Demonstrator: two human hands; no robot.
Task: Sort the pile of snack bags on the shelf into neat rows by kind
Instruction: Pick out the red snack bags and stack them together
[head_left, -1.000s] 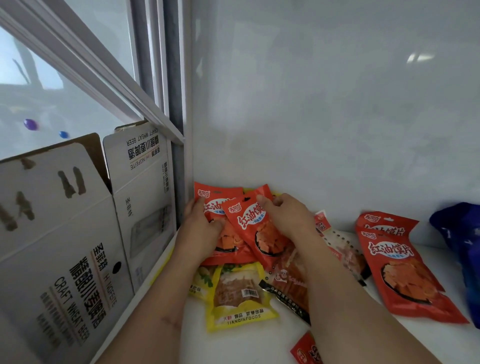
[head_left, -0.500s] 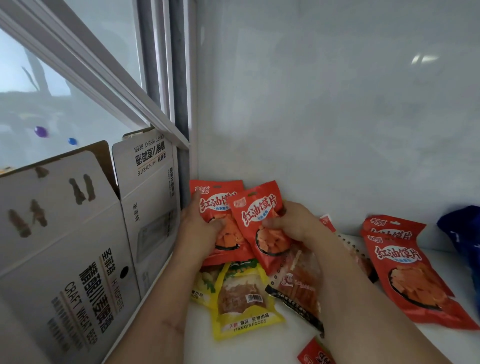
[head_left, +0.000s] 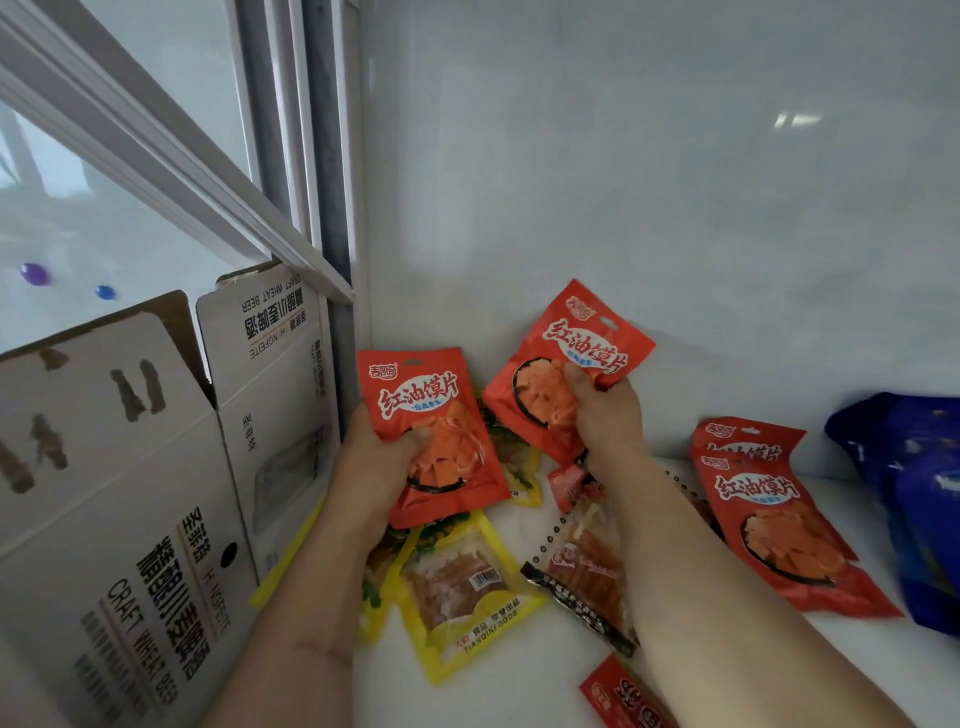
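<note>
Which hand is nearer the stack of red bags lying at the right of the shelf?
The right hand: it grips a red bag just left of the stack of red bags. The left hand holds another bag farther left, near the cardboard box.

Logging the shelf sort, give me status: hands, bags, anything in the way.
Left hand grips one red bag; right hand grips another red bag. Yellow bags lie unsorted beneath. Two red bags stacked right. Nothing blocking.
</note>
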